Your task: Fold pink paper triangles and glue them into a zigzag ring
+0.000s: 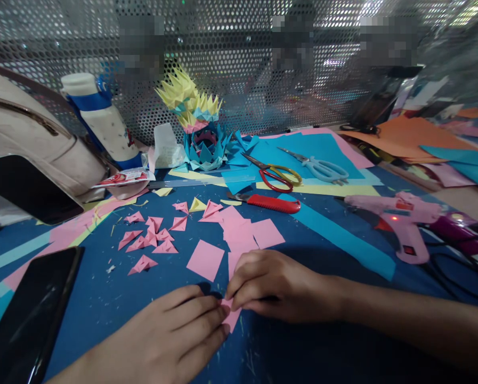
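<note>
Both hands press on a small pink paper piece [231, 316] on the blue table cover. My left hand [170, 336] lies over its left side with fingers together and curled. My right hand [274, 285] pinches the paper's top edge with bent fingers. Most of the piece is hidden under the fingers. Just beyond lie flat pink paper squares [205, 260] and several folded pink triangles [151, 242].
A black phone [31, 314] lies at the near left, a bag [26, 138] and a bottle [98, 120] behind it. A paper flower model [201, 125], red-handled scissors [276, 176], pale blue scissors [322, 169], a red cutter [273, 203] and a pink glue gun [402, 224] lie further back and right.
</note>
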{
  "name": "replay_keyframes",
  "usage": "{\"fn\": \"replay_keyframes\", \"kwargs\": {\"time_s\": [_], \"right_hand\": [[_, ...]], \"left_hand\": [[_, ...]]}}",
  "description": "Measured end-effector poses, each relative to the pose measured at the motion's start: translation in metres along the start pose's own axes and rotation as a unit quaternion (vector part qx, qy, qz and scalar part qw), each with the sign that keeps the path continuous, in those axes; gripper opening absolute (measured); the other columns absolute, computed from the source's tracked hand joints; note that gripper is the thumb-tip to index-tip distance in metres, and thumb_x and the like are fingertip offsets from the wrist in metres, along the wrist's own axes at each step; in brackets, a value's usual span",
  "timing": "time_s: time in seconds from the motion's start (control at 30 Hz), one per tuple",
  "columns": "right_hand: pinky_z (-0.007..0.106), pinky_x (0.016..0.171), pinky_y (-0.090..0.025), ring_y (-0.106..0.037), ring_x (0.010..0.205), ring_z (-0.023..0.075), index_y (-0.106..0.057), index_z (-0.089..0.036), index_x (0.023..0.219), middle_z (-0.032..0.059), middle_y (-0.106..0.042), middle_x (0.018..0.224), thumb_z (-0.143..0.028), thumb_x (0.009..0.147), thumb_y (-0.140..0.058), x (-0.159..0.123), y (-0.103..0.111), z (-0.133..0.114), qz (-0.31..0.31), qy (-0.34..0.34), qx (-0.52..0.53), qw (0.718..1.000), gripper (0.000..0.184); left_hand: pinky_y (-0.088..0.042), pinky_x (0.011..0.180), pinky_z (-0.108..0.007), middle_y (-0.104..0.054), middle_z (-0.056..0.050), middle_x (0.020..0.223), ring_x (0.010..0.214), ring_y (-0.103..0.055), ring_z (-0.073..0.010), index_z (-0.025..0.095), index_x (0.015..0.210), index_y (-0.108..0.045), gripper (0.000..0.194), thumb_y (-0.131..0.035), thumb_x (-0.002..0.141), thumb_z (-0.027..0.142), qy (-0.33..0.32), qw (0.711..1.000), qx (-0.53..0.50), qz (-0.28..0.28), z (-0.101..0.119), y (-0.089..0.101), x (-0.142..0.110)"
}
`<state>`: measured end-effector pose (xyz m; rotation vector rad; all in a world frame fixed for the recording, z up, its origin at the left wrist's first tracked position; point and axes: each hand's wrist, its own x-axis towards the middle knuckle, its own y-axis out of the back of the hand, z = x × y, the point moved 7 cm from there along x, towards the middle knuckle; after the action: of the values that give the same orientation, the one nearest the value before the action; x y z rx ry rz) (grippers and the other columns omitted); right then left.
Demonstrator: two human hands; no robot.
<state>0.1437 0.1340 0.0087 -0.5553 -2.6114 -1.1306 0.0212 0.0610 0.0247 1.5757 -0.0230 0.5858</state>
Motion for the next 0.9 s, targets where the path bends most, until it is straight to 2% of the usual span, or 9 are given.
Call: {"fn": "replay_keyframes", "kwargs": {"time_s": [0.4,0.53,0.67,0.83,0.9], "right_hand": [[0.03,0.087,-0.049,-0.066,0.094,0.0145,-0.068,-0.017,0.107,0.0071,-0.074,0.105,-0.013,0.093,-0.061,0.0,0.0,0.0,0.003,0.0,0.0,1.0,0.016],[0.029,0.087,-0.049,-0.066,0.093,0.0142,-0.068,-0.015,0.108,0.0071,-0.073,0.105,-0.014,0.093,-0.062,-0.001,-0.001,-0.002,0.005,0.013,-0.017,1.0,0.016],[0.03,0.088,-0.049,-0.064,0.096,0.0151,-0.064,-0.013,0.113,0.0082,-0.071,0.109,-0.022,0.098,-0.055,-0.004,-0.003,-0.007,-0.006,0.023,-0.092,0.996,0.019],[0.031,0.089,-0.046,-0.061,0.098,0.0158,-0.061,-0.016,0.117,0.0058,-0.07,0.111,-0.028,0.103,-0.046,-0.006,-0.009,-0.013,-0.022,0.026,-0.194,0.98,0.024],[0.032,0.087,-0.045,-0.06,0.097,0.0165,-0.061,-0.017,0.119,0.005,-0.069,0.111,-0.031,0.104,-0.043,-0.006,-0.012,-0.014,-0.035,0.026,-0.218,0.975,0.028]], "left_hand": [[-0.046,0.098,-0.033,-0.075,-0.003,0.111,0.105,-0.065,-0.0187,0.012,0.122,-0.065,0.047,-0.021,0.106,0.01,0.005,1.0,0.017,-0.018,0.001,-0.002,0.002],[-0.046,0.098,-0.031,-0.073,-0.003,0.115,0.105,-0.064,-0.0177,0.013,0.119,-0.066,0.038,-0.031,0.104,0.012,0.022,0.997,0.066,-0.022,0.011,-0.006,-0.002],[-0.046,0.102,-0.03,-0.071,-0.009,0.118,0.107,-0.064,-0.0184,0.008,0.121,-0.065,0.029,-0.046,0.099,0.01,0.024,0.989,0.141,-0.033,0.031,-0.02,-0.011],[-0.04,0.11,-0.032,-0.067,-0.01,0.123,0.118,-0.06,-0.0196,0.006,0.122,-0.064,0.03,-0.047,0.098,0.013,0.062,0.98,0.187,-0.019,0.042,-0.032,-0.019],[-0.039,0.111,-0.033,-0.066,-0.011,0.124,0.118,-0.06,-0.0197,0.006,0.123,-0.063,0.03,-0.047,0.098,0.013,0.054,0.979,0.197,-0.023,0.045,-0.035,-0.019]]}}
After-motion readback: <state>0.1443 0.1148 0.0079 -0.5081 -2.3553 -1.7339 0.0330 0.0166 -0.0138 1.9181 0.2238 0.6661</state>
